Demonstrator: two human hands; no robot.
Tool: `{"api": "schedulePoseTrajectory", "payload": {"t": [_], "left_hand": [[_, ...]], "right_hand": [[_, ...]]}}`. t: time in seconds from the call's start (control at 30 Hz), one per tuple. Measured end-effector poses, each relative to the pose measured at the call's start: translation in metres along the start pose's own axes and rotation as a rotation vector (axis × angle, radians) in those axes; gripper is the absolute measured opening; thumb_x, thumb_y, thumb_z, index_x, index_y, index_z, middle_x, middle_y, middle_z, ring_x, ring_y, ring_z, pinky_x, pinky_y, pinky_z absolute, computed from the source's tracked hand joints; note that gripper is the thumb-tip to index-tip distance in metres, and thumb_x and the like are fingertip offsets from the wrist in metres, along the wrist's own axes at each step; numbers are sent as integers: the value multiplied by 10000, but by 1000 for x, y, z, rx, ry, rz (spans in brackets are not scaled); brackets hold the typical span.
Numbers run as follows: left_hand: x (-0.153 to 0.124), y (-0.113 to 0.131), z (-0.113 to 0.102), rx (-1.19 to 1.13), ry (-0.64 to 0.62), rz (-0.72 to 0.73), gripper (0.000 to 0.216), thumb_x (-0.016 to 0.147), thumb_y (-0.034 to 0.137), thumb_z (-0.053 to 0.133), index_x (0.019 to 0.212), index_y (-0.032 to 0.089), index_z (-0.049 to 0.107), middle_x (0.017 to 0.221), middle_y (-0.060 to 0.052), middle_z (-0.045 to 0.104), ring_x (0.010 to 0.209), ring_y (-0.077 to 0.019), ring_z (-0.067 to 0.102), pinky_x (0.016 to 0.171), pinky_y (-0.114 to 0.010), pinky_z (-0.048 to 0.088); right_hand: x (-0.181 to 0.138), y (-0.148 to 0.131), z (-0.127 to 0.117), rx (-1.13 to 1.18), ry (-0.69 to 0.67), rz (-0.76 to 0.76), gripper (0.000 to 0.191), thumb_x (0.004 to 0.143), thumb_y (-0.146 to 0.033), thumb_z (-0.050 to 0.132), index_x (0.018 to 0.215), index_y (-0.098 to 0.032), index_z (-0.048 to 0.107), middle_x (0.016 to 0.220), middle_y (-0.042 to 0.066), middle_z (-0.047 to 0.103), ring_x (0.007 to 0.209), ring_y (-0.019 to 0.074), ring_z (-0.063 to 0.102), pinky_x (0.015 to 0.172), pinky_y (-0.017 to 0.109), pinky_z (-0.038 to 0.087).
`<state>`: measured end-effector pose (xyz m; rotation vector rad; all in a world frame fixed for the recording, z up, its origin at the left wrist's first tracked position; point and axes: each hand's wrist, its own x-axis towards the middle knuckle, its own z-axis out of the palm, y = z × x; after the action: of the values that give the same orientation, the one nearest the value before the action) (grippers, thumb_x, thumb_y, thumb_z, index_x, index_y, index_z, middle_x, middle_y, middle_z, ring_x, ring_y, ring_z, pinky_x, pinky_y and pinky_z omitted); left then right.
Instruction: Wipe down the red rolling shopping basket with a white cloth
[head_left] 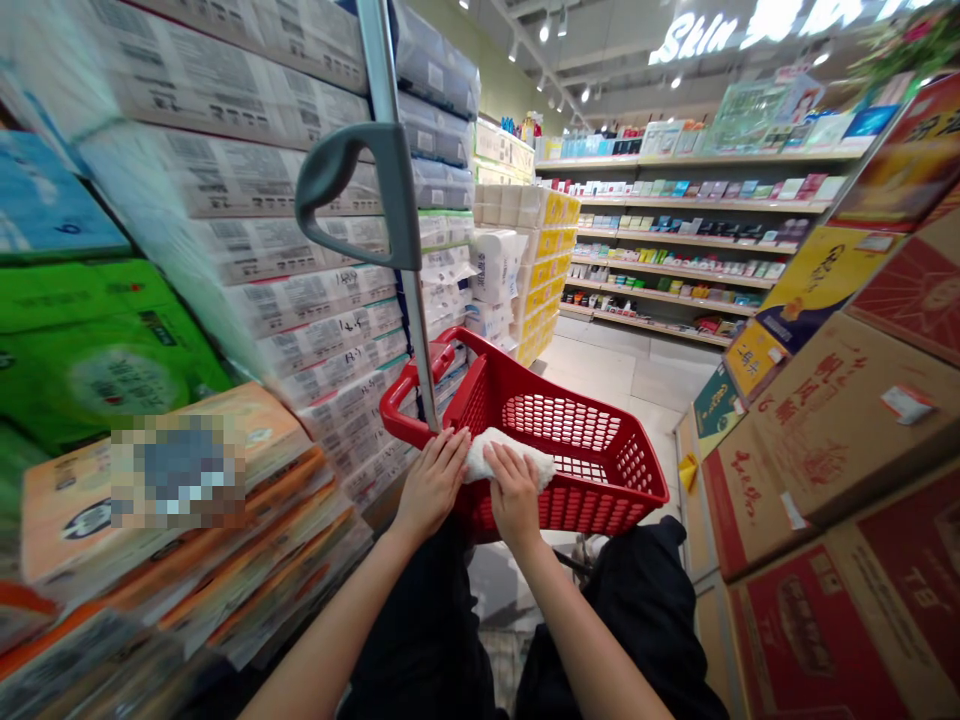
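Note:
A red plastic rolling shopping basket with perforated walls stands in front of me between my knees. Its upright metal pole ends in a grey pull handle. My left hand is closed over the near rim, close to the pole's foot, its fingers curved over the edge. Just to the right, my right hand presses a bunched white cloth against the same rim, fingers bent over it. The cloth reaches toward my left fingertips. The basket's inside looks bare where it shows.
Wrapped tissue bales rise close on the left, above orange packs. Printed cartons stack up on the right. A pale tiled aisle leads to shelves of small boxes.

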<state>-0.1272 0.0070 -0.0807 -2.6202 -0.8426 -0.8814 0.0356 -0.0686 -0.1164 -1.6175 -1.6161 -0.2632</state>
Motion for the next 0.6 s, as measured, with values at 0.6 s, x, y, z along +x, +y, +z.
{"api": "schedulePoseTrajectory", "payload": {"t": [0.6], "left_hand": [[1,-1,-1,17,-6,-2,546,1005,269,375,1532,206,247,1514,-43,434,1416,-230,371,1159,-424,347]], "right_hand": [[-67,116,-60,-232,125,-31,515,914,-117,386,1378,-294,519,1332,35,625,1276,212,536,1126,446,280]]}}
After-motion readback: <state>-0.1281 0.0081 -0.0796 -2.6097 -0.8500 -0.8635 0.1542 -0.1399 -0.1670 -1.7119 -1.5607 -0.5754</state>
